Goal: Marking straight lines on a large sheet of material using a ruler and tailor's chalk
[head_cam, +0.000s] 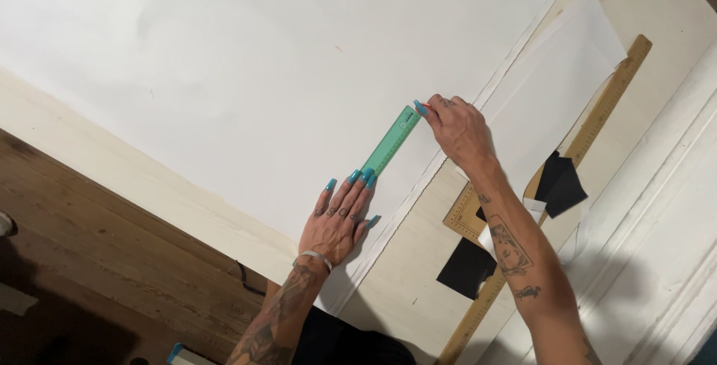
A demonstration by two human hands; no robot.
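We are pressing our left hand [337, 219] flat, fingers spread, holding nothing, with the fingertips on the near end of the green ruler [390, 142]. The ruler is lying on the big white paper [246, 59], close to its right edge. Our right hand [457, 128] is pinching something small at the ruler's far end; we cannot tell what it is. It looks like we are marking a line, so the ruler must not slip.

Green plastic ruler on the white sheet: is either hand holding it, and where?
The left hand presses fingertips on the green plastic ruler's near end; the right hand pinches something small and orange at its far end.
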